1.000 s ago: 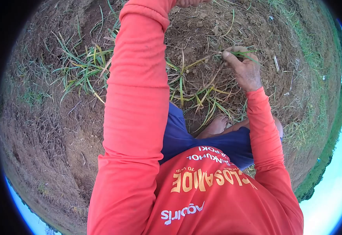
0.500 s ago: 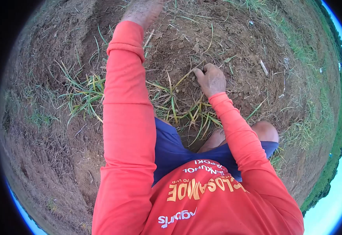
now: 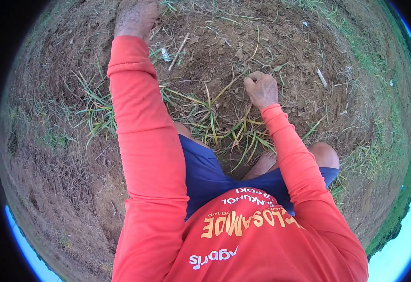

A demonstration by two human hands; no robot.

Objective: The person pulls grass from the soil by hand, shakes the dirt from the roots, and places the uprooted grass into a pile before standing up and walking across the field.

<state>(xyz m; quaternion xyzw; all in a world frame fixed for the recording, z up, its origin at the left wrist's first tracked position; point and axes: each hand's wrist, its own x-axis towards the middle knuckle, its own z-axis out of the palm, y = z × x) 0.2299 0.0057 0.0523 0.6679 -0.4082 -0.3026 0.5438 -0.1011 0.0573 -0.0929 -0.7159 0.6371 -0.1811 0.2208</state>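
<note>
Uneven brown soil ground (image 3: 97, 171) carries thin, long-bladed green-and-yellow grass clumps (image 3: 212, 123), a slender pale-brown straight stick (image 3: 178, 51), a small whitish flat scrap (image 3: 166, 55) near that stick, and, well apart from both, a short off-white narrow strip (image 3: 322, 77). Dry brown straw-like stalks (image 3: 67, 155) lie scattered over it.

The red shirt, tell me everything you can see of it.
The red shirt is worn, seen from above, and looks like soft, thin cloth. Its long sleeves, paler and pinker than the body, reach the wrists; the left sleeve has a thick band at the cuff, and the right sleeve is lightly wrinkled. Yellow and white lettering crosses the front, upside down in this view and partly lost in folds. Its lower front lies against the blue shorts.
</note>
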